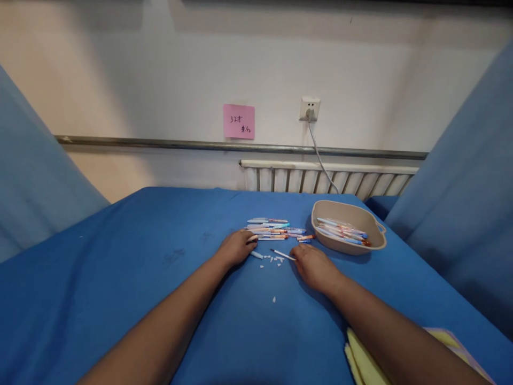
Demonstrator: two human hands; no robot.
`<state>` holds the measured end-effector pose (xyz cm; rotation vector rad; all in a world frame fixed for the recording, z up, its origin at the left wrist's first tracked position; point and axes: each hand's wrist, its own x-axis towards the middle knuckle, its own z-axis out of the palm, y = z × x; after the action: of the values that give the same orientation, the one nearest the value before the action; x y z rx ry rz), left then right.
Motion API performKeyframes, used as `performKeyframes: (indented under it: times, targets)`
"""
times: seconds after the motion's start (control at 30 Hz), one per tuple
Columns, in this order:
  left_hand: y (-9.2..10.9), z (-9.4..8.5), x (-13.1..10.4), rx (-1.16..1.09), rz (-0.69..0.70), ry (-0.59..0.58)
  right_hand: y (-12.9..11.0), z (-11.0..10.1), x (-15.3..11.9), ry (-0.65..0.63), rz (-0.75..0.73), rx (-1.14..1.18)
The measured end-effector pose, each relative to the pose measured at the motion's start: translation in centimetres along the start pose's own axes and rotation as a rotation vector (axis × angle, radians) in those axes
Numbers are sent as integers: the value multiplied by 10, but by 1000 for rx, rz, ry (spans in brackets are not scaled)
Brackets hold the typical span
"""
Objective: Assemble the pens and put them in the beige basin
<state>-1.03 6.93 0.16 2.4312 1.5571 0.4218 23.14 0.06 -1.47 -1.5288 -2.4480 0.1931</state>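
My left hand [236, 247] is closed at the left end of a pile of pens [274, 230], its fingers curled around a pale orange pen barrel [252, 238]. Just below those fingers a light blue pen part [257, 255] lies on the blue sheet. In my right hand [315, 264], a thin white pen refill [284, 255] with a dark tip is pinched, pointing left. Small white pieces [276, 259] are scattered between the hands. Short orange and blue pen parts [305, 238] rest just above my right hand.
A beige basket [320, 206] with wrapped-looking pens [340, 231] stands to the right. A yellow cloth [363, 355] lies under my right forearm. Behind the blue-covered surface [120, 289] are a radiator [288, 176], a metal rail [180, 143] and a plugged-in cable [318, 155]. Blue curtains [460, 160] hang at both sides.
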Motion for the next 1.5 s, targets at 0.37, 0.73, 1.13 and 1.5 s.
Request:
performKeyframes:
  times: [0.37, 0.73, 1.13, 1.5]
  targets:
    - [3, 0, 6, -18, -91, -55, 0, 4, 1, 19, 26, 36]
    - [5, 9, -2, -121, -55, 67, 8, 13, 2, 142, 16, 321]
    - [16, 16, -9, -804, -5, -23, 7, 11, -1, 218, -41, 428]
    - [17, 18, -10, -854, -7, -17, 11, 13, -1, 227, -62, 442]
